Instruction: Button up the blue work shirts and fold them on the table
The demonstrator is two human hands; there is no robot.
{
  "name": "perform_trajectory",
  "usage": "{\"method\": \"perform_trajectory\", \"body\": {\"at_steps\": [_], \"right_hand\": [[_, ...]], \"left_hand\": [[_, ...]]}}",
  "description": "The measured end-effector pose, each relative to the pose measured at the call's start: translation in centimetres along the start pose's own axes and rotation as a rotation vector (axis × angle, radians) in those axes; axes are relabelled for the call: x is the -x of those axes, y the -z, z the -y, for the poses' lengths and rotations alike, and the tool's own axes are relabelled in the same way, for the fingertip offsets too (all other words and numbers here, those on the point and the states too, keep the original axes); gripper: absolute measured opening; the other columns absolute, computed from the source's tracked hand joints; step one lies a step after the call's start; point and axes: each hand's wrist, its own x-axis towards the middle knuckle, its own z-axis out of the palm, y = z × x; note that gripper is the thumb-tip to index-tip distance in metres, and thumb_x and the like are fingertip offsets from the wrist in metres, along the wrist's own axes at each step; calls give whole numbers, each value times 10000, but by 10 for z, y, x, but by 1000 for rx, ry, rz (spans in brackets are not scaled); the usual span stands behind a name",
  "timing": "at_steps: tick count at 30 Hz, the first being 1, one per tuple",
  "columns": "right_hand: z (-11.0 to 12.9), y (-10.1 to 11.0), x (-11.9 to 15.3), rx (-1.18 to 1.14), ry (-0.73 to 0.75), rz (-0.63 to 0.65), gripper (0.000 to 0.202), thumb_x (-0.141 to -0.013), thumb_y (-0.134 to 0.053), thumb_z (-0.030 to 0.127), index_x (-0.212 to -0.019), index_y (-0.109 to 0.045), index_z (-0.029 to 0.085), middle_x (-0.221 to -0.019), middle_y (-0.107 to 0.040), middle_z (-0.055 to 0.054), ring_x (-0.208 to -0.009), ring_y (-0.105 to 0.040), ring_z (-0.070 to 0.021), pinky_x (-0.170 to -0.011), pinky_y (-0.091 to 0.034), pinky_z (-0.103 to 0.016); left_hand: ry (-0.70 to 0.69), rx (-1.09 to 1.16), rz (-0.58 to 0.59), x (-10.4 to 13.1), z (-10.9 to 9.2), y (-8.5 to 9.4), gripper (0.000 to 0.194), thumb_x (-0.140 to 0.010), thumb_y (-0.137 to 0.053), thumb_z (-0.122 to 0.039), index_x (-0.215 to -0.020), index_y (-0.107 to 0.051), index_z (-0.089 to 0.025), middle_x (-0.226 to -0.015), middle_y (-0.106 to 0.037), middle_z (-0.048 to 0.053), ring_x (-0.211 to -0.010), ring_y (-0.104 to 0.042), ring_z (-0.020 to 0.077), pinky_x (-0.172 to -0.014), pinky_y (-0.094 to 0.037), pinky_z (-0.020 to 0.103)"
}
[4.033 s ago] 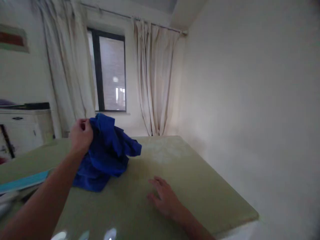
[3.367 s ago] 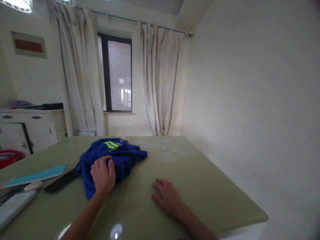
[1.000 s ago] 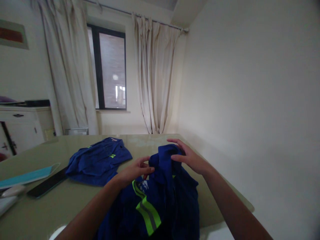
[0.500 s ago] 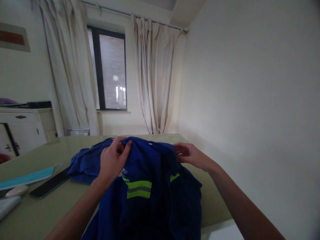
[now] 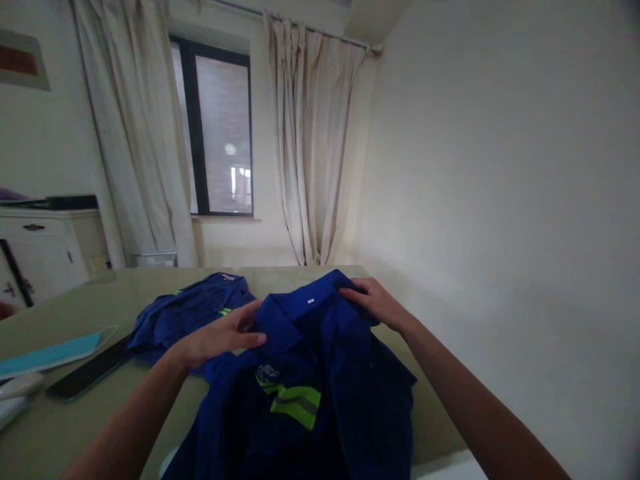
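Observation:
A dark blue work garment (image 5: 300, 360) with a yellow-green reflective patch and a small white collar label is held up at the table's near edge. My left hand (image 5: 225, 337) pinches the left side of its collar between thumb and fingers. On the right side of the collar, my right hand (image 5: 373, 300) grips the cloth, its fingertips over the fold. Behind my left hand a second blue garment (image 5: 185, 310) lies bunched on the table.
On the left of the green table (image 5: 115, 413) lie a blue face mask (image 5: 55, 353), a black phone (image 5: 90, 370) and a white object (image 5: 20, 387). A white cabinet (image 5: 45, 247) stands behind. Curtains flank a window; a wall is at right.
My left hand has moved down and turned sideways at the collar. The collar now stands spread open with its label facing me, and more of the second garment shows.

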Motion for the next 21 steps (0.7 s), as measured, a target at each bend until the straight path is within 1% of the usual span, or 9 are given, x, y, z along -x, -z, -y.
{"method": "perform_trajectory", "body": {"at_steps": [2, 4, 7, 10, 14, 16, 18, 20, 21], "right_hand": [[-8, -5, -2, -26, -22, 16, 408, -920, -616, 573, -938, -726, 180, -854, -701, -31, -785, -627, -199, -701, -486, -301], [-18, -10, -6, -11, -13, 42, 386, -923, -624, 555, -977, -717, 184, -862, -700, -28, -780, -617, -193, -699, -472, -295], [-34, -15, -22, 124, 25, 43, 329, -930, -631, 500, -924, -722, 185, -845, -690, -27, -789, -601, -190, -726, -454, -297], [-44, -14, -58, 402, 38, -66, 268, -909, -670, 425, -800, -708, 183, -837, -669, -39, -821, -594, -198, -768, -438, -307], [-45, -10, -128, 670, -105, -289, 213, -927, -646, 382, -874, -724, 191, -930, -686, -80, -898, -627, -233, -808, -449, -324], [-47, -11, -161, 692, -170, -433, 223, -968, -574, 329, -1044, -719, 178, -1060, -697, -114, -989, -638, -251, -860, -460, -337], [-55, -12, -182, 655, -186, -497, 335, -983, -522, 248, -1276, -632, 129, -1245, -658, -162, -1128, -614, -256, -952, -449, -343], [-73, -15, -185, 590, -184, -439, 468, -979, -501, 197, -1431, -496, 75, -1390, -582, -199, -1251, -559, -248, -1036, -415, -340], [-84, -17, -178, 562, -184, -389, 493, -975, -501, 192, -1450, -470, 63, -1415, -567, -203, -1278, -544, -244, -1056, -404, -339]], "left_hand": [[16, -71, 100, -3, 5, 7, 551, -791, -791, -384, -1295, -636, -224, -1135, -750, 57, -961, -697, 225, -945, -540, 378], [-15, -245, 36, -11, 11, 15, 402, -841, -720, -411, -1197, -702, -225, -1068, -758, 45, -938, -692, 238, -904, -546, 375], [-91, -738, -347, -29, 17, 26, 267, -850, -674, -413, -1036, -756, -241, -1072, -735, 61, -1011, -657, 282, -913, -516, 391], [-59, -1119, -722, -56, 8, 34, 226, -887, -619, -387, -1027, -730, -248, -1071, -711, 88, -1039, -645, 297, -918, -490, 397], [-19, -1007, -994, -116, -12, 42, 268, -983, -475, -361, -1154, -644, -242, -916, -742, 72, -950, -706, 287, -881, -505, 395], [-164, -805, -994, -150, -13, 46, 388, -976, -484, -311, -1349, -524, -211, -1088, -750, 109, -1062, -702, 277, -954, -504, 412], [-328, -631, -876, -172, -3, 49, 626, -956, -494, -246, -1540, -278, -177, -1381, -633, 164, -1232, -638, 244, -1049, -477, 406], [-416, -608, -774, -174, 13, 50, 742, -946, -494, -225, -1594, -138, -168, -1539, -482, 185, -1345, -553, 233, -1121, -433, 410], [-422, -647, -761, -166, 23, 48, 710, -952, -483, -233, -1589, -176, -170, -1541, -477, 182, -1349, -547, 239, -1133, -425, 423]]}}
